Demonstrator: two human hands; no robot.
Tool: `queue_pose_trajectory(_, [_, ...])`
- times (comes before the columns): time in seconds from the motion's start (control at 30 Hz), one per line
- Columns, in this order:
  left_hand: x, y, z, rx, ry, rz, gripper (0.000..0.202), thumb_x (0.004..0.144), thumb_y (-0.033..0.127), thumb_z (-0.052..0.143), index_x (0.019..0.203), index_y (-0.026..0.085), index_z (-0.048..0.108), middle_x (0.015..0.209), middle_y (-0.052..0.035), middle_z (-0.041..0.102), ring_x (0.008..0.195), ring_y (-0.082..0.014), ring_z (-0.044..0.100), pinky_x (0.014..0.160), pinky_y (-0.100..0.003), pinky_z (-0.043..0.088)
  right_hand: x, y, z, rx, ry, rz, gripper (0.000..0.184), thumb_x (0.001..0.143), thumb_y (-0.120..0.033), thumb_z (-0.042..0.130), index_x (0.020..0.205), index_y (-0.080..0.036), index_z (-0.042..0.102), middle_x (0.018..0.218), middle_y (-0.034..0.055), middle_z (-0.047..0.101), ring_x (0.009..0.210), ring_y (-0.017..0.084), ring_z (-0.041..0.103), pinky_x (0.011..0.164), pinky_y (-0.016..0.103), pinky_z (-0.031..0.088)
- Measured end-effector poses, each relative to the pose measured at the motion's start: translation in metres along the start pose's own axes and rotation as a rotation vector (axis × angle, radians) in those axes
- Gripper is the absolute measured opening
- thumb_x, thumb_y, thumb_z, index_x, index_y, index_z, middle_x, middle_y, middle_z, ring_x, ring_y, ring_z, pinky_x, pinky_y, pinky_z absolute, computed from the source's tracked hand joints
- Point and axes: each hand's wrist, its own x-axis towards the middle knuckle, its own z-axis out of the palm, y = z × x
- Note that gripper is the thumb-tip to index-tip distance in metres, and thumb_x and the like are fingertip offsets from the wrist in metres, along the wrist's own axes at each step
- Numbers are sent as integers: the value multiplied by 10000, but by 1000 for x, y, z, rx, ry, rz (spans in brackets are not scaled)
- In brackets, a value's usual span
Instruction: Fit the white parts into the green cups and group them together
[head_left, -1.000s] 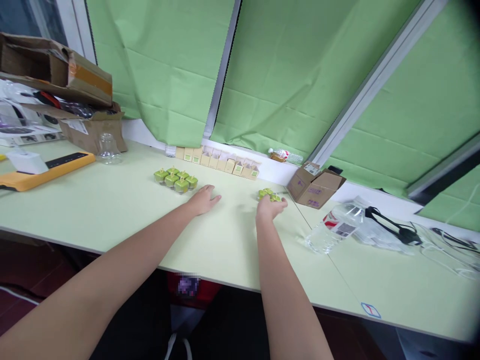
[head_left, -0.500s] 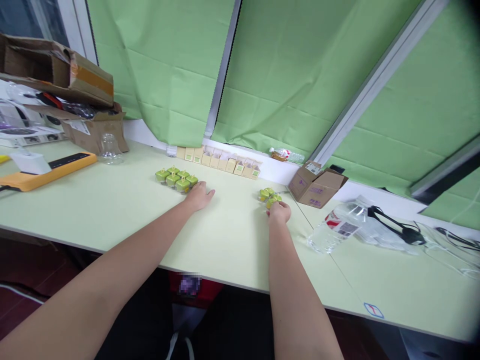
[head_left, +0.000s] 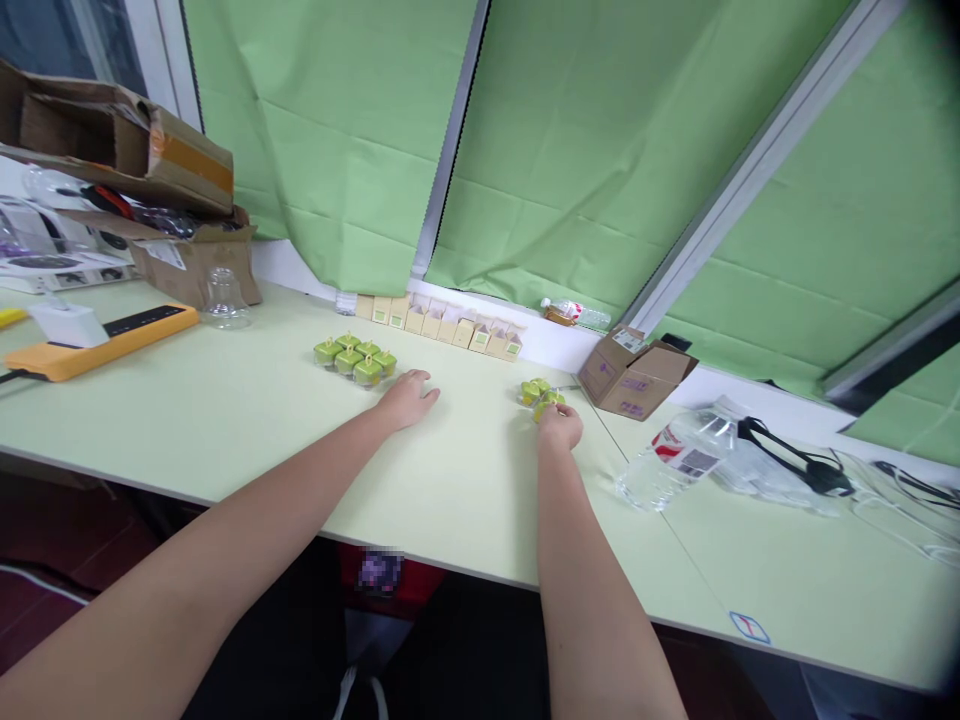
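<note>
My left hand [head_left: 407, 399] hovers at or rests on the table, fingers partly stretched and holding nothing. Just left of it stands a cluster of small clear containers with green lids [head_left: 355, 358], set in close rows, each with a little loop or knob on top. My right hand [head_left: 561, 427] is closed, fingertips pinching a green-lidded container [head_left: 550, 401] at the near side of a smaller cluster [head_left: 532, 388]. My fingers partly cover that container.
Small cardboard boxes [head_left: 450, 325] line the back edge. An open carton [head_left: 636, 373], a large water bottle [head_left: 679, 455] and black straps [head_left: 806, 462] lie to the right. Leftward are an orange power strip [head_left: 142, 332], a glass jar [head_left: 225, 300] and stacked cartons [head_left: 187, 165].
My left hand has moved slightly right, away from the left cluster of green-lidded containers. My right hand stays at the container in the right cluster.
</note>
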Motion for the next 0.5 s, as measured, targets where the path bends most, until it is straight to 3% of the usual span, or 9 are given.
queue_pose_trajectory(0.07, [-6, 8, 3, -84, -33, 89, 442, 893, 415, 505, 1240, 150, 570, 1343, -143, 566, 1269, -278, 515, 1102, -395, 377, -9, -10, -2, -38, 115, 2, 259, 831, -271, 509, 1017, -150, 644, 1082, 192, 617, 1047, 301, 588, 984, 429, 433])
queue_pose_trajectory(0.17, [-13, 19, 10, -246, -73, 181, 495, 867, 445, 563, 1295, 199, 538, 1365, -118, 553, 1268, -257, 521, 1071, -384, 425, -33, -27, 6, -41, 169, -205, 213, 826, -262, 516, 953, -159, 652, 1142, 188, 576, 1112, 281, 539, 1046, 404, 378])
queue_pose_trajectory(0.23, [-16, 23, 13, -376, -87, 189, 607, 832, 465, 622, 1365, 219, 467, 1375, -123, 543, 1262, -247, 524, 1022, -375, 470, -53, -36, 18, 8, 43, -369, 193, 816, -274, 508, 896, -163, 644, 1069, 157, 598, 1070, 263, 546, 1018, 394, 393])
queue_pose_trajectory(0.3, [-16, 26, 14, -477, -92, 166, 709, 792, 455, 677, 1407, 224, 410, 1363, -136, 550, 1207, -239, 561, 958, -366, 509, -74, -41, 32, 101, -192, -460, 187, 810, -315, 498, 846, -179, 622, 964, 101, 626, 931, 224, 578, 917, 358, 445])
queue_pose_trajectory(0.4, [-15, 26, 12, -540, -137, 165, 635, 780, 410, 692, 1346, 215, 482, 1238, -123, 633, 1013, -213, 648, 862, -352, 541, -97, -43, 48, 249, -530, -465, 179, 794, -368, 515, 823, -210, 595, 836, 19, 636, 800, 175, 590, 787, 296, 473])
queue_pose_trajectory(0.5, [-14, 26, 9, -541, -181, 195, 508, 775, 387, 691, 1233, 200, 575, 1116, -95, 688, 925, -204, 669, 829, -342, 546, -102, -44, 50, 396, -616, -362, 200, 763, -412, 557, 814, -219, 568, 832, 1, 638, 790, 161, 596, 725, 275, 494])
